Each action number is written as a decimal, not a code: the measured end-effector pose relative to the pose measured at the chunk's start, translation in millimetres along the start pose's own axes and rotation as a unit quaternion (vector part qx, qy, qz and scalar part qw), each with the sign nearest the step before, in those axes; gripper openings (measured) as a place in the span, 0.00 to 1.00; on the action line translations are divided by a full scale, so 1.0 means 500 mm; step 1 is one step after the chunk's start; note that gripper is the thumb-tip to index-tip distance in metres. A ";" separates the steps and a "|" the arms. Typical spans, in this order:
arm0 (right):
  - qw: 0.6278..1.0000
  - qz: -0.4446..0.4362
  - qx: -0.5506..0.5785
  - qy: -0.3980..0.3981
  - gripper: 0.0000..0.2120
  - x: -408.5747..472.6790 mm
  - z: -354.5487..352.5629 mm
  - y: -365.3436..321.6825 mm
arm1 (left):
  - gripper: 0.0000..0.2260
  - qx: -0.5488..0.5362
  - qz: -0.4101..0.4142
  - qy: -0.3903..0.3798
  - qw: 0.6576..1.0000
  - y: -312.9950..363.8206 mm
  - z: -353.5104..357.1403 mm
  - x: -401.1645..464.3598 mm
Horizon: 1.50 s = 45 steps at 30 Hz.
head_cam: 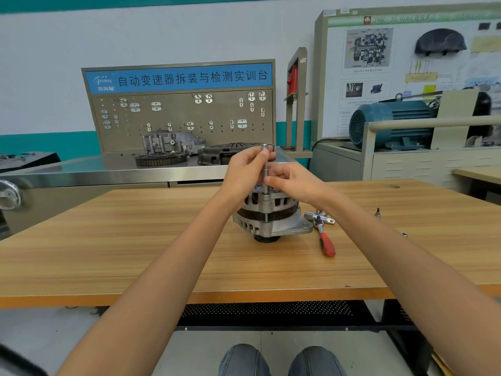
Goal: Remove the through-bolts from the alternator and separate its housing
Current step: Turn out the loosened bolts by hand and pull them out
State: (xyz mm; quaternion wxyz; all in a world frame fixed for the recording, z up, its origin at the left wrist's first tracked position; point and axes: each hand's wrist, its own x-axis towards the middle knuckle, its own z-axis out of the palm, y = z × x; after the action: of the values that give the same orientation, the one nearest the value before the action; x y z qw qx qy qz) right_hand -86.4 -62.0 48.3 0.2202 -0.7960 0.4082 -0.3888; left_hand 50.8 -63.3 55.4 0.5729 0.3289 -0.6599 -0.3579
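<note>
Alternator point(267, 215): silver housing, black band round the middle. Ratchet point(324, 234): chrome head, red handle. Table point(135, 240): tan wood grain, orange edge. Motor point(393, 123) teal. Sign point(179, 77) blue, white lettering.

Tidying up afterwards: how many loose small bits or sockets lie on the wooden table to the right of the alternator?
2: a dark bit standing beyond the right forearm, and a small socket nearer the table's right edge. The forearm may hide others.

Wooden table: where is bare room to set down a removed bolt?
The wooden table is bare left of the alternator and along its near edge. Crowded right of it: red-handled ratchet, small bits toward the far right.
</note>
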 end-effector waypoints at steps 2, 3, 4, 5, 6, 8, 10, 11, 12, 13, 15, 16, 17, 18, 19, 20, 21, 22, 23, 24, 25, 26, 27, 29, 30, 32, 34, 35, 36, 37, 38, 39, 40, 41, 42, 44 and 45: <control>1.000 0.016 -0.019 0.010 0.09 0.000 -0.004 0.000 | 0.09 -0.001 0.001 -0.004 1.000 0.005 -0.005 0.002; 1.000 0.022 -0.019 0.012 0.09 0.001 -0.005 0.001 | 0.09 0.006 0.001 0.000 1.000 0.007 -0.007 0.004; 1.000 0.024 -0.012 0.015 0.09 0.001 -0.004 0.002 | 0.08 0.016 0.002 0.005 1.000 0.010 -0.008 0.006; 0.999 0.026 -0.005 0.019 0.10 0.001 -0.002 0.001 | 0.08 0.030 0.004 0.010 1.000 0.013 -0.009 0.007; 0.999 0.029 -0.001 0.023 0.09 0.003 0.002 0.001 | 0.08 0.048 0.006 0.015 0.999 0.016 -0.009 0.009; 0.998 0.033 -0.002 0.045 0.08 0.007 0.011 0.005 | 0.11 0.081 0.004 0.033 0.996 0.020 -0.009 0.011; 0.996 0.037 -0.004 0.075 0.09 0.010 0.019 0.009 | 0.12 0.090 0.000 0.056 0.994 0.021 -0.009 0.012; 0.996 0.034 -0.006 0.085 0.10 0.012 0.021 0.010 | 0.12 0.090 -0.002 0.061 0.994 0.022 -0.009 0.012; 0.995 0.031 -0.009 0.090 0.11 0.012 0.023 0.009 | 0.11 0.090 0.000 0.062 0.994 0.022 -0.009 0.012; 0.995 0.030 -0.010 0.090 0.11 0.013 0.023 0.009 | 0.10 0.091 0.002 0.063 0.994 0.024 -0.007 0.011; 0.996 0.034 -0.007 0.078 0.11 0.012 0.021 0.008 | 0.09 0.103 0.013 0.074 0.992 0.022 -0.003 0.013; 0.997 0.036 -0.005 0.072 0.10 0.011 0.020 0.006 | 0.08 0.107 0.023 0.079 0.991 0.018 -0.003 0.014; 0.997 0.038 0.000 0.068 0.10 0.010 0.019 0.005 | 0.08 0.109 0.035 0.080 0.990 0.015 -0.003 0.014; 0.997 0.037 0.004 0.065 0.11 0.009 0.018 0.004 | 0.08 0.107 0.047 0.074 0.990 0.010 -0.004 0.013; 0.997 0.036 0.007 0.062 0.11 0.008 0.016 0.004 | 0.06 0.097 0.056 0.060 0.992 0.005 -0.004 0.011; 0.998 0.034 0.011 0.057 0.12 0.007 0.014 0.004 | 0.03 0.084 0.060 0.035 0.994 -0.002 -0.005 0.009; 0.998 0.030 0.014 0.052 0.12 0.008 0.011 0.004 | 0.02 0.068 0.061 0.009 0.996 -0.008 -0.005 0.006; 0.998 0.026 0.017 0.047 0.13 0.008 0.008 0.004 | 0.05 0.050 0.057 -0.010 0.997 -0.016 -0.005 0.005; 0.999 0.025 0.019 0.043 0.14 0.008 0.006 0.005 | 0.08 0.023 0.041 -0.020 0.999 -0.022 -0.005 0.003; 0.999 0.026 0.018 0.041 0.14 0.009 0.005 0.006 | 0.10 -0.006 0.020 -0.026 0.999 -0.027 -0.007 0.001; 0.999 0.028 0.016 0.041 0.14 0.010 0.004 0.009 | 0.10 -0.028 0.008 -0.032 0.999 -0.033 -0.010 0.001; 0.999 0.026 0.014 0.040 0.14 0.010 0.003 0.010 | 0.10 -0.036 0.005 -0.039 0.999 -0.039 -0.012 0.001; 0.999 0.024 0.011 0.038 0.14 0.011 0.002 0.012 | 0.10 -0.038 0.006 -0.046 0.998 -0.042 -0.015 -0.001; 0.999 0.022 0.008 0.034 0.13 0.011 0.002 0.012 | 0.09 -0.039 0.009 -0.045 0.998 -0.044 -0.017 -0.002; 0.999 0.025 0.011 0.033 0.13 0.011 0.003 0.013 | 0.08 -0.041 0.007 -0.038 0.998 -0.043 -0.017 -0.002; 0.999 0.031 0.014 0.034 0.10 0.012 0.006 0.013 | 0.05 -0.053 0.001 -0.017 0.998 -0.040 -0.013 0.000; 0.998 0.037 0.008 0.050 0.09 0.012 0.010 0.012 | 0.04 -0.064 -0.005 0.000 0.998 -0.041 -0.010 0.004; 0.997 0.039 0.010 0.063 0.09 0.013 0.011 0.012 | 0.04 -0.067 -0.007 0.003 0.998 -0.041 -0.009 0.005; 0.996 0.038 0.015 0.075 0.10 0.013 0.011 0.013 | 0.03 -0.068 -0.008 0.004 0.998 -0.042 -0.009 0.005; 0.996 0.035 0.020 0.082 0.11 0.014 0.011 0.013 | 0.03 -0.069 -0.009 0.006 0.998 -0.042 -0.008 0.004; 0.995 0.035 0.023 0.086 0.11 0.015 0.012 0.015 | 0.03 -0.069 -0.010 0.007 0.998 -0.042 -0.008 0.004; 0.995 0.035 0.027 0.086 0.11 0.015 0.013 0.016 | 0.03 -0.069 -0.011 0.010 0.998 -0.041 -0.007 0.004; 0.995 0.034 0.030 0.086 0.11 0.014 0.013 0.016 | 0.03 -0.066 -0.013 0.012 0.998 -0.041 -0.007 0.004; 0.995 0.032 0.033 0.086 0.11 0.013 0.013 0.013 | 0.03 -0.064 -0.014 0.014 0.998 -0.041 -0.006 0.005; 0.995 0.029 0.033 0.084 0.11 0.012 0.011 0.011 | 0.02 -0.063 -0.015 0.017 0.998 -0.040 -0.005 0.006; 0.997 0.025 0.025 0.073 0.10 0.009 0.006 0.009 | 0.01 -0.064 -0.020 0.026 0.997 -0.039 -0.003 0.009; 0.997 0.026 0.020 0.066 0.09 0.008 0.003 0.009 | 0.01 -0.067 -0.024 0.030 0.997 -0.038 -0.002 0.010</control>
State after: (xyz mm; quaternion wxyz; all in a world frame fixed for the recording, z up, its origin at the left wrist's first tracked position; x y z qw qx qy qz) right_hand -85.7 -67.5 46.1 0.2188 -0.7531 0.4344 -0.4431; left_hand 51.8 -77.6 41.7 0.6047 0.3157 -0.6088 -0.4051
